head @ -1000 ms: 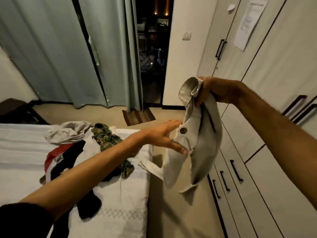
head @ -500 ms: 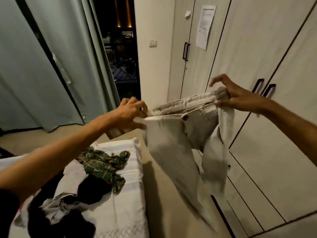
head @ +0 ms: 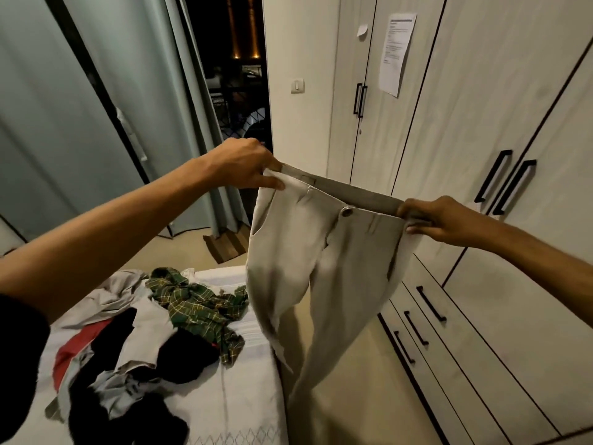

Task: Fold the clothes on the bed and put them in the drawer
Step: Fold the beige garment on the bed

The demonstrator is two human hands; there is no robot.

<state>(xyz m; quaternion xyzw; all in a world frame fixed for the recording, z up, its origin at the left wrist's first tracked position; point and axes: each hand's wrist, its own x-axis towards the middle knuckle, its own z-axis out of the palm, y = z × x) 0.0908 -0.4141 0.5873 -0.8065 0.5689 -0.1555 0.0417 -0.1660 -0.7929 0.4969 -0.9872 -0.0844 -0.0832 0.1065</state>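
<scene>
I hold the trousers up in the middle of the frame, over the gap between the bed and the wardrobe. My left hand pinches one end of the waistband, thumb under and fingers over. My right hand pinches the other end the same way, at centre right. I keep the two apart so the band is pulled taut and the front with its button faces me; that lets the legs hang free and straighten under their own weight, which I judge is what a clean fold needs. The legs look blurred lower down, so I cannot tell how they lie. The rest of the clothes wait in a loose heap on the bed at lower left, unfolded. The drawers at lower right are closed.
</scene>
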